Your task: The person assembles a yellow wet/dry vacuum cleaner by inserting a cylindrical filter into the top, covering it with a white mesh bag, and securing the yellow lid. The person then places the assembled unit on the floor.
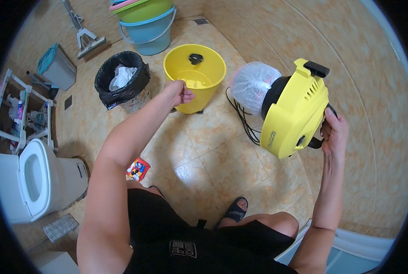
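Observation:
My left hand (180, 93) has its fingers curled at the near side of a yellow vacuum cleaner tank (206, 97), closed on it near the rim. The tank stands open on the tiled floor, with a black latch (196, 59) on its far inner side. At the right, my right hand (334, 131) grips the black handle of the yellow vacuum cleaner head (295, 114). That head is tipped on its side, its underside facing left. A white mesh filter cover (256, 86) is gathered over its motor part. Beside it hangs or lies a black power cord (243, 119).
A bin with a black bag (142, 81) stands left of the tank. Stacked basins and a blue bucket (150, 38) are behind it. A mop (86, 40), grey bin (61, 68), shelf (48, 101) and toilet (53, 180) line the left. A red packet (138, 169) lies near my feet.

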Demonstrator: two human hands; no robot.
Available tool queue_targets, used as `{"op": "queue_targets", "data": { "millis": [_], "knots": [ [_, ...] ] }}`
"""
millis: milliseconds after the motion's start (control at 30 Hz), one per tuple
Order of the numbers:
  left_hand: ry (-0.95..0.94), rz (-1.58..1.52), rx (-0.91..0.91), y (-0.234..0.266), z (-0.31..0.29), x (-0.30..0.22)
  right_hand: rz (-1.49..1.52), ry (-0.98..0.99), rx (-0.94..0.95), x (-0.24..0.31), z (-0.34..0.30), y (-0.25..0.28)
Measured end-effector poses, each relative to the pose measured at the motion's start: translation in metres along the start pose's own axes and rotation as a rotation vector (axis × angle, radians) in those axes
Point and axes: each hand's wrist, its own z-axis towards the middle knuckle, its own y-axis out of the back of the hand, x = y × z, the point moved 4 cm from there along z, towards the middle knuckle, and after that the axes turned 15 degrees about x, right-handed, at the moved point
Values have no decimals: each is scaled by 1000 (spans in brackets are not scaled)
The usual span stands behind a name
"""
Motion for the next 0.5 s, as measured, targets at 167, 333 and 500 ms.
{"op": "queue_targets", "data": {
  "millis": [167, 333, 500],
  "knots": [
    [65, 34, 149, -12, -40, 41, -89, 0, 61, 34, 18, -17],
    [157, 86, 228, -26, -94, 79, -172, -13, 178, 62, 32, -33],
    [235, 322, 367, -23, -119, 93, -274, -45, 295, 85, 44, -47]
  ]
}}
